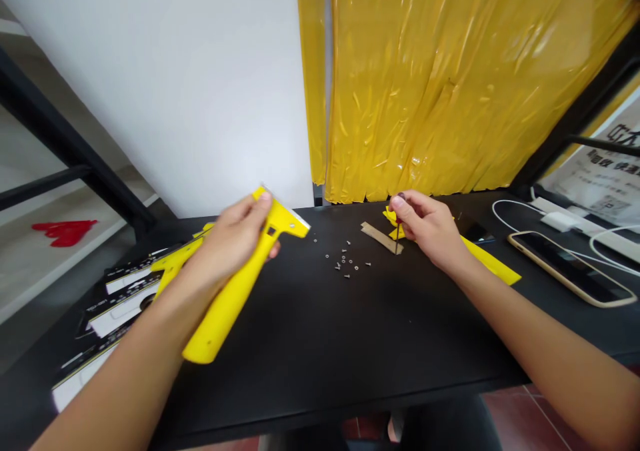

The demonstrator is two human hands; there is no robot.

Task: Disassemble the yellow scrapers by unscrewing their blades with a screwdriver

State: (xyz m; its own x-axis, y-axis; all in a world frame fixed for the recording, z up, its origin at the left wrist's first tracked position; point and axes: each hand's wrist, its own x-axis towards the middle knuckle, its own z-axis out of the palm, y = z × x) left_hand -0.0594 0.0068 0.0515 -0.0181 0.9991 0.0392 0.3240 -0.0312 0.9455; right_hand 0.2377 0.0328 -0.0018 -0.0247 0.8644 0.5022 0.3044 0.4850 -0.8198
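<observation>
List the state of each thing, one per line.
Yellow plastic scraper: held in left grip, metal edge exposed
Thin dark rod: near upright in right grip
Small silver screws and rings: loose, scattered
Tan rectangular strip: lying flat
Second yellow scraper: set down
Gold-edged phone: face up, screen dark
Yellow plastic curtain: hanging

The left hand (pixel 243 232) grips while the right hand (pixel 425 227) pinches.

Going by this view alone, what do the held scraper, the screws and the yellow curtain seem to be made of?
Scraper: probably hard plastic, smooth and evenly yellow; its edge looks like metal, being silvery.
Screws: likely metal, with a bright grey look, though too small to tell which.
Curtain: seems to be soft plastic sheet, glossy, judging by its sharp glints and creases.
</observation>
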